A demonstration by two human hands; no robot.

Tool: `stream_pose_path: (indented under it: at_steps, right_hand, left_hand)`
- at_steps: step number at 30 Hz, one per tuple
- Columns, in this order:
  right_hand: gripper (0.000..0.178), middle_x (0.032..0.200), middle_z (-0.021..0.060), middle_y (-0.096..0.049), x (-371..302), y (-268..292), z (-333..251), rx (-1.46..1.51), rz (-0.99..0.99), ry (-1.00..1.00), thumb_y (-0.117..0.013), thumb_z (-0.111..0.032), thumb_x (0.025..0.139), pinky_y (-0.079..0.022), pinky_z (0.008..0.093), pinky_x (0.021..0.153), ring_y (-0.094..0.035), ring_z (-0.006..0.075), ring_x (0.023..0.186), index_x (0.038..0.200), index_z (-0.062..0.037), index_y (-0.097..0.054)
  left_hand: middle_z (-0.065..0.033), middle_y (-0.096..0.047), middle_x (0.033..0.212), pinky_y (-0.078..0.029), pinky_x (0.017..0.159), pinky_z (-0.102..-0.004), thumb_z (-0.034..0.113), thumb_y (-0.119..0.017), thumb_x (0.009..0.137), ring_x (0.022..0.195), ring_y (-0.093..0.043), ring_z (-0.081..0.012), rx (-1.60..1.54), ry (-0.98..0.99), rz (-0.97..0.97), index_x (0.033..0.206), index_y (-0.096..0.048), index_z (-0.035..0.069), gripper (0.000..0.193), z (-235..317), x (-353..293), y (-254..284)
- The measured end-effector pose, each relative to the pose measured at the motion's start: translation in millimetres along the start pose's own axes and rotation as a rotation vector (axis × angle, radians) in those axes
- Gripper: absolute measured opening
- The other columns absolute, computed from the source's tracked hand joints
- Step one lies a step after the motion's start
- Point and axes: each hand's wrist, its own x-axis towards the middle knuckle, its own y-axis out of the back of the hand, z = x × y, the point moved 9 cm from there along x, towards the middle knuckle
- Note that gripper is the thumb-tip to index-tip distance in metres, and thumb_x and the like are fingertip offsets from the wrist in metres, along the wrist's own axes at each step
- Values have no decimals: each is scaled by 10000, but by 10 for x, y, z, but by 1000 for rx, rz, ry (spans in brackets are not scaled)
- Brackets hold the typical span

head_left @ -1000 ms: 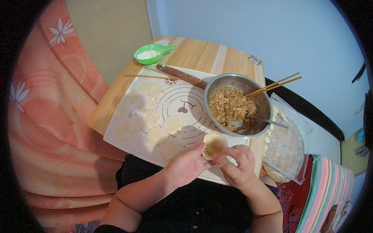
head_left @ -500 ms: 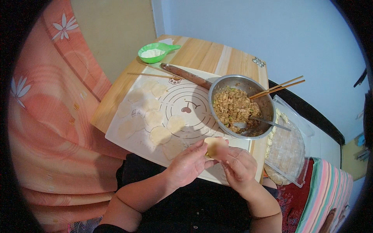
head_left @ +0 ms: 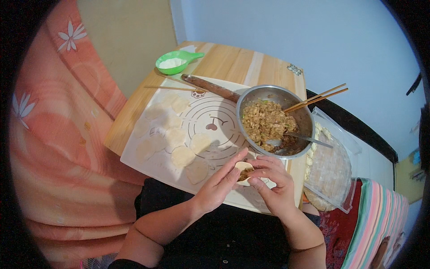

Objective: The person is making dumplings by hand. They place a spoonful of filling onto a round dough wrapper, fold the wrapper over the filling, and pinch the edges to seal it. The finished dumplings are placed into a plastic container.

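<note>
Above the near edge of a white silicone mat (head_left: 249, 201), both hands hold a dumpling (head_left: 244, 173) between them. Its pale wrapper is cupped, with brown filling showing in its opening. My left hand (head_left: 217, 186) supports the left side with the thumb, its fingers stretched out behind. On the other side, my right hand (head_left: 277, 183) grips the wrapper's edge between bent fingers and thumb. Round dough wrappers (head_left: 182, 156) lie on the mat to the left, several of them overlapping. Just beyond my right hand is a steel bowl (head_left: 309, 117) of minced filling (head_left: 268, 120).
Chopsticks (head_left: 323, 97) and a spoon (head_left: 310, 138) rest in the bowl. A rolling pin (head_left: 212, 87) and a thin stick (head_left: 172, 88) lie behind the wrappers. A green scoop (head_left: 191, 57) holds white flour (head_left: 172, 63). At right, a clear plastic cover (head_left: 331, 166) lies over a woven tray with dumplings.
The dumpling wrapper has tilted so its opening and filling now show. My left fingers have straightened, and my right fingers have shifted round its far edge.
</note>
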Motion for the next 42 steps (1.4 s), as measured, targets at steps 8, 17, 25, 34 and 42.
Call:
stream_pose_path:
  at_steps: [8, 17, 25, 34, 42]
  right_hand:
    - [109, 963, 55, -676, -14, 51, -22, -74, 29, -23, -707, -102, 765, -418, 365, 885, -573, 247, 969, 869, -76, -687]
    - [225, 1085, 127, -616, -23, 146, -57, 216, 118, -18, -656, -111, 821, -461, 348, 847, -574, 270, 1010, 1028, -29, -622]
    - [307, 1076, 106, -591, -23, 107, -186, 11, 55, 134, -777, -163, 703, -445, 355, 847, -558, 276, 991, 957, -51, -647]
    - [153, 1013, 90, -599, -39, 126, -152, -23, 102, 99, -736, -96, 725, -426, 350, 795, -549, 262, 938, 853, -54, -663]
    - [86, 929, 101, -627, -16, 164, -307, -97, 144, 196, -678, -59, 781, -441, 312, 719, -584, 239, 820, 832, -34, -613]
  left_hand:
    - [-91, -362, 1403, -419, 954, -309, 111, -571, 905, 1207, -455, -176, 359, -83, -69, 1416, -262, 56, 600, 207, -1, -142]
    - [-94, -514, 1237, -442, 927, -287, 56, -633, 862, 1113, -520, -148, 259, -120, 76, 1331, -382, 22, 534, 277, -48, 3]
    - [-85, -539, 1210, -456, 894, -268, 81, -659, 851, 1074, -541, -135, 255, -241, 121, 1290, -436, 16, 497, 391, -105, 62]
    - [-82, -609, 1108, -479, 835, -258, 117, -702, 822, 1000, -584, -124, 481, -258, 141, 1225, -495, 15, 465, 369, -107, 94]
    - [-76, -595, 1117, -468, 851, -256, 111, -706, 818, 1010, -571, -116, 369, -240, 69, 1238, -482, 18, 486, 361, -129, -28]
